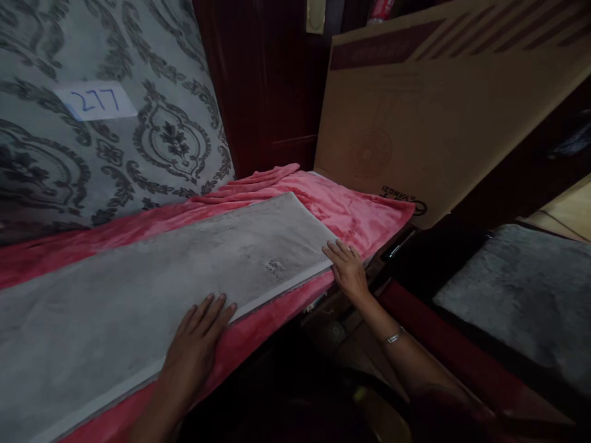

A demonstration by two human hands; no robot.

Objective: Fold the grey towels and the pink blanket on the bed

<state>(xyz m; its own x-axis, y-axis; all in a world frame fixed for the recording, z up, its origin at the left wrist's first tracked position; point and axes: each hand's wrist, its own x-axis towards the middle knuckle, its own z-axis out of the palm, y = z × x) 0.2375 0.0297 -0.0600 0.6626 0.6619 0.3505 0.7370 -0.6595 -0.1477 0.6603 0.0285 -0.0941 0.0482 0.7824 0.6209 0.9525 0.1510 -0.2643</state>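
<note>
With twelve o'clock taken as straight away from the wearer, the left hand [198, 335] is laid nearest, palm down, its fingers lightly spread and reaching over the near long edge of a grey plush strip [138, 295]; nothing is seen to be gripped by it, and its thumb is hidden. The strip is spread on a pink cloth [364, 212], its long axis set from eight o'clock to two, its eight-o'clock end cut off by the view. From the left hand, the rest of the strip's width is found toward eleven. The right hand [346, 267] is placed farther out, at about two o'clock from the left, at the near corner of the two-o'clock end — that end is thus closest to the right hand, while the near long edge is covered partway along by the left. The right fingers are rested loosely over the corner; whether the edge is pinched from below cannot be told. Well apart, at three o'clock from the right hand, a second grey plush piece [521, 301] is seen. Beyond the strip's end, between one and two, a cardboard box [438, 123] is stood; past the far long edge, toward eleven, a white label [99, 99] marked 277 is borne by a patterned panel [175, 141].
</note>
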